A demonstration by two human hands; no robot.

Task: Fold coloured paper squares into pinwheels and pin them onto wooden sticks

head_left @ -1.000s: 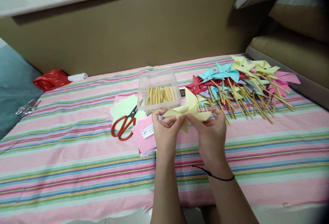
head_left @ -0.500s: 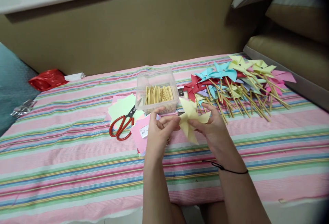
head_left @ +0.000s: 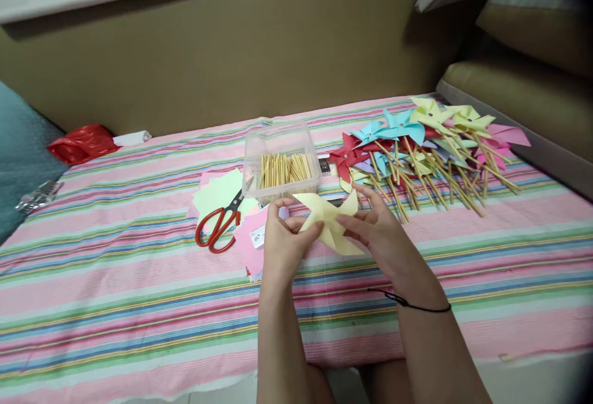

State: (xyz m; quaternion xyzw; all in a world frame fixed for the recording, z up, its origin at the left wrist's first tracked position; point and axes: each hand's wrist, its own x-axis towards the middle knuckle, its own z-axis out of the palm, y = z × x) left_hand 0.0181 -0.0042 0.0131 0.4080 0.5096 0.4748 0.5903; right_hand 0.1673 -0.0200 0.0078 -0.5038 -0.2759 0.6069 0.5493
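A pale yellow paper pinwheel (head_left: 330,222) without a visible stick is held up between both hands, over the striped cloth. My left hand (head_left: 285,237) is closed on its left side, thumb near the middle of the folds. From the right, my right hand (head_left: 375,225) pinches it between thumb and fingers. Left of my hands lie red-handled scissors (head_left: 217,231), partly on sheets of coloured paper (head_left: 217,193). Pink paper squares (head_left: 250,249) with a small white label sit beside my left hand. Just beyond, a clear plastic box (head_left: 282,138) holds many short sticks (head_left: 285,169).
Finished pinwheels (head_left: 430,144) in several colours are heaped at the back right, sticks pointing towards me. A red plastic bag (head_left: 83,144) lies at the far left, near a small clear packet (head_left: 39,197). A brown padded backrest (head_left: 222,58) rises behind the cloth.
The yellow pinwheel has turned between my hands and shifted slightly left, its blades now spread differently. My right hand has moved left, closer to my left hand.
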